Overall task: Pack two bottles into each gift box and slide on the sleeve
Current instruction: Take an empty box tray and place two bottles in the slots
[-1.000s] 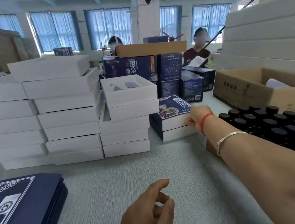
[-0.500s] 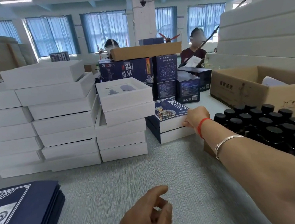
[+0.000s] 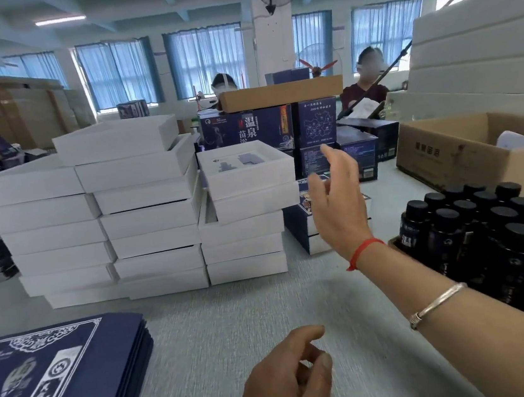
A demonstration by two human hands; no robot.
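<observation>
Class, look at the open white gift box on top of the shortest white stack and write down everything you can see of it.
The open white gift box looks like matte cardboard, square and shallow, with no lid. Its inside holds a white insert with bluish-grey cut-out recesses, both empty; no bottles are in it. It sits level on top of the shortest stack of white boxes, turned slightly askew to the box beneath and touching only that one. The right hand hovers open just to its right, not touching it. Dark blue printed cartons stand behind it.

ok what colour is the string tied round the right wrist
Red; the string shows clearly in the head view, just below the right hand.
</observation>
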